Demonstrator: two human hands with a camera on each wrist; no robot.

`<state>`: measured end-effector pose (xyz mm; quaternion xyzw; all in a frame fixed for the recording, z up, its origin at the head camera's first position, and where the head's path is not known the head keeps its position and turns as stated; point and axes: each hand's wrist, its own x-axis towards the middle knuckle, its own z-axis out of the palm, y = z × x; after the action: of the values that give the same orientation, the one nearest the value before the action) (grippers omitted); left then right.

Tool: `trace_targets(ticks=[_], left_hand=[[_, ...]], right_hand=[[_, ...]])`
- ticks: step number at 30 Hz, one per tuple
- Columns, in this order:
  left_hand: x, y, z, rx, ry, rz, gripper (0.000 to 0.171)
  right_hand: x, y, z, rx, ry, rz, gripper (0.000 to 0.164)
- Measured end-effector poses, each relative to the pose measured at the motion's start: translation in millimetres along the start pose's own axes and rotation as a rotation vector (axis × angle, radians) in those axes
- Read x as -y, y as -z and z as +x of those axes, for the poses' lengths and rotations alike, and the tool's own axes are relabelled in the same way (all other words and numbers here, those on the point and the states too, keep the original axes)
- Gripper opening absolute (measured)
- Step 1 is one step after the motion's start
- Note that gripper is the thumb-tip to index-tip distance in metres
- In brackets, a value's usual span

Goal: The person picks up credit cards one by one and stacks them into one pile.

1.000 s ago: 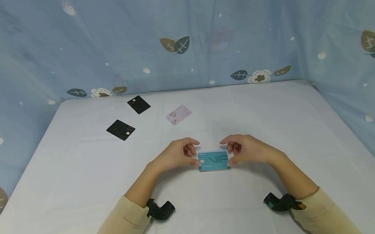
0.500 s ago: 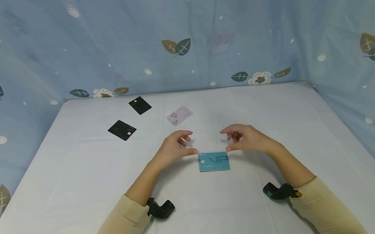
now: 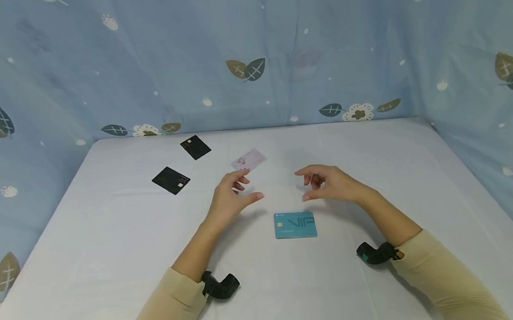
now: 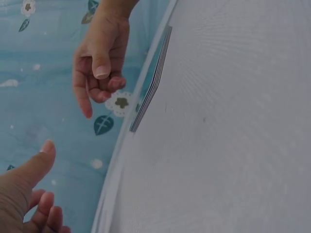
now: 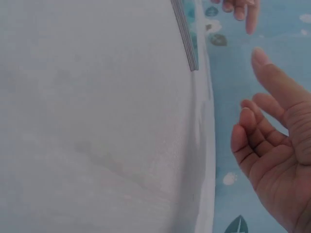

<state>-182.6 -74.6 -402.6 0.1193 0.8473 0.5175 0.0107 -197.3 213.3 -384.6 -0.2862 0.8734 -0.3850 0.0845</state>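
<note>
White table (image 3: 272,300), teal card stack (image 3: 294,225), fingers (image 5: 239,138) nearby

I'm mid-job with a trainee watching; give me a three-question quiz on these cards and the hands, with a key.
1. True or false: the left hand and the right hand are both off the blue VIP card.
2. How many black cards lie on the white tabletop?
3. Seen edge-on in the left wrist view, the blue VIP card's side shows: A) one layer; B) several layers; C) no edge.

Key: 1 true; 2 two; 3 B.
</note>
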Motion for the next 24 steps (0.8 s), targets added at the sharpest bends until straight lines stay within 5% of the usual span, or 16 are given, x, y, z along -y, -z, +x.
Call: trace_targets(ticks=[11,24], left_hand=[[7.3,5.2,8.1,-0.128,-0.027,0.015,0.071],[19.0,7.9,29.9,-0.196,0.083,0.075,0.072]], right_hand=[[6,9,22,-0.027,0.027,-0.025,0.059],[12,11,51,-0.001,-0.021,-0.062,0.058]])
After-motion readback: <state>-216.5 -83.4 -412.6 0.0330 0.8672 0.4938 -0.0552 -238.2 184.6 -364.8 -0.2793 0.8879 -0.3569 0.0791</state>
